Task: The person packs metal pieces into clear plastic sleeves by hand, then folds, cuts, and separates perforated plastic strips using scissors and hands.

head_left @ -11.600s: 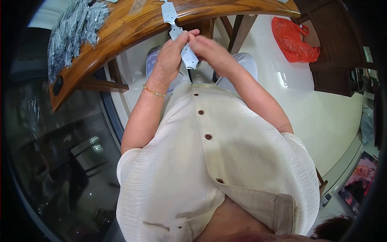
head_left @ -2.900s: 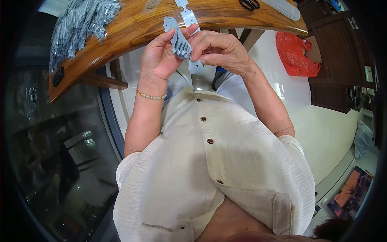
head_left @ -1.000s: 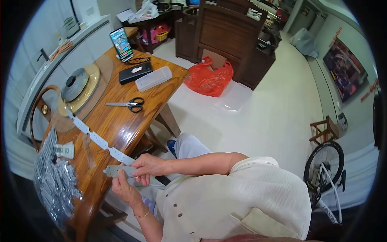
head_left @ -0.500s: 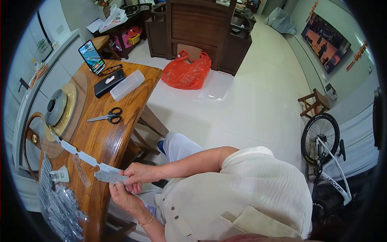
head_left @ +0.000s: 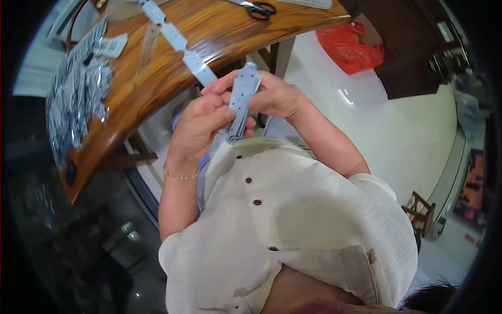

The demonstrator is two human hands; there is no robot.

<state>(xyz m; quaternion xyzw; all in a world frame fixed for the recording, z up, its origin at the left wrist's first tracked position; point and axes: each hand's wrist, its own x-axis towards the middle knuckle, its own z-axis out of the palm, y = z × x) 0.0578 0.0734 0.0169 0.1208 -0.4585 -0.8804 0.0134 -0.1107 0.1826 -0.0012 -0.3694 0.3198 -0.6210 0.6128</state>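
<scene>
Right now, from my distant seat, I have both hands together on one thing: a layered stack of pale, dark-spotted pieces (head_left: pixel 243 91), tilted and held in front of the shirt (head_left: pixel 303 193). My left hand (head_left: pixel 196 123) clamps it near its lower end, thumb pressed on the upper face, with a beaded bracelet (head_left: pixel 181 177) at the wrist below. My right hand (head_left: pixel 277 97) closes on the stack's right edge, its other fingers partly hidden behind. Beyond the grip, up and to the left, a linked strip (head_left: pixel 174 37) runs across the wooden table (head_left: pixel 128 78) and over its edge, ending from my view behind the left fingers; I cannot tell whether it joins the stack. Farther left of the grip lies a shiny grey heap (head_left: pixel 78 104), a small white packet (head_left: pixel 114 46) just beside it. Ahead of the grip, black-handled scissors (head_left: pixel 261 10) lie near the table's far side. Well off to the right, a red plastic bag (head_left: pixel 348 51) sits on the floor.
</scene>
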